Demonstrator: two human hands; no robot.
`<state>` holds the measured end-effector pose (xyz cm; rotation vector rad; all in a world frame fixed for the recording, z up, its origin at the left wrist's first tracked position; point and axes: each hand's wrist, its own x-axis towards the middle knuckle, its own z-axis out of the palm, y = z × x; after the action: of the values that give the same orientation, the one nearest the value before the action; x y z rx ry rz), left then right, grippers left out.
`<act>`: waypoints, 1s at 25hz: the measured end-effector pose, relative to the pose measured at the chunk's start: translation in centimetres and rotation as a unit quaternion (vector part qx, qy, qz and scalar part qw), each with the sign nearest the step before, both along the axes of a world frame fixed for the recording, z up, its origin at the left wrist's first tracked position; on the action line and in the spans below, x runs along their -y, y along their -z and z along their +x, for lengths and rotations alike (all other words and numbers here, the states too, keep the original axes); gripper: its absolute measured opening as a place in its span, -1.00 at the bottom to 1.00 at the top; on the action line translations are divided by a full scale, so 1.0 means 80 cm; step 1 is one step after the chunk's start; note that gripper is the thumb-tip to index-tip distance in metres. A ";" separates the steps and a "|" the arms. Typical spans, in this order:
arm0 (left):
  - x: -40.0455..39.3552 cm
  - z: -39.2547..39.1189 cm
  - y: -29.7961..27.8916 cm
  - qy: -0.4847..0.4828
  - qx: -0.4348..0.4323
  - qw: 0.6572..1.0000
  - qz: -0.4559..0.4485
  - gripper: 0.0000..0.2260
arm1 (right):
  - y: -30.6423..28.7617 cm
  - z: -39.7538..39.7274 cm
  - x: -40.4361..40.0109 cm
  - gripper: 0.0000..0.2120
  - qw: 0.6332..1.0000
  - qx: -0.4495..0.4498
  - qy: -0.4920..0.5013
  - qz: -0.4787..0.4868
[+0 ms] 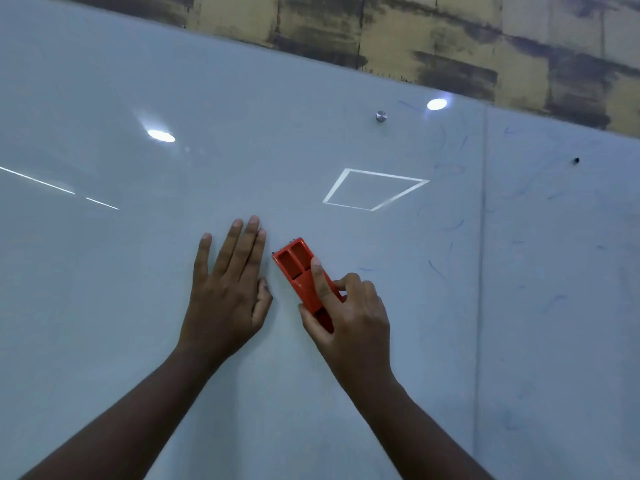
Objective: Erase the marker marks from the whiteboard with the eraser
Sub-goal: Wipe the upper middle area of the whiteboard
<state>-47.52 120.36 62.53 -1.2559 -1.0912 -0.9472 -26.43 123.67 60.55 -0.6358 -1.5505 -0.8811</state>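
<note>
A glossy whiteboard [138, 306] fills most of the head view. My right hand [349, 317] grips an orange eraser [294, 266] and holds it against the board, index finger laid along its back. My left hand [227, 285] lies flat on the board just left of the eraser, fingers straight. Faint blue marker marks [450, 223] are scattered over the board's right part, to the right of the eraser.
A round metal mounting stud [381, 116] sits near the board's top edge. A vertical seam [483, 271] splits off a right panel with a small black dot [576, 160]. Ceiling lights reflect in the glass. A yellow-and-dark patterned wall [415, 36] runs above.
</note>
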 end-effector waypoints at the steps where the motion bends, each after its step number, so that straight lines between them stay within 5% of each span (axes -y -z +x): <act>1: 0.000 0.000 0.002 0.003 0.002 1.000 0.000 -0.38 | 0.003 0.008 0.000 -0.38 1.000 0.001 0.006 0.001; 7: 0.003 -0.001 0.009 0.031 0.006 0.999 0.015 -0.42 | -0.006 0.106 -0.022 -0.30 0.971 -0.214 0.006 -0.102; 13: 0.003 0.002 0.018 0.033 0.017 0.999 0.011 -0.42 | 0.022 0.100 -0.016 -0.28 0.947 -0.277 -0.056 -0.150; 21: 0.003 -0.003 0.046 0.065 0.036 0.997 -0.001 -0.42 | 0.133 -0.004 0.033 -0.26 0.987 -0.065 -0.046 -0.140; 25: 0.007 -0.007 0.074 0.063 0.034 0.997 -0.009 -0.42 | 0.131 0.008 0.033 -0.29 0.991 -0.034 -0.022 -0.129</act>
<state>-48.12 119.82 56.60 -1.3273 -1.0851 -1.0854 -25.76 121.04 50.08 -0.8058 -1.6238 -0.6245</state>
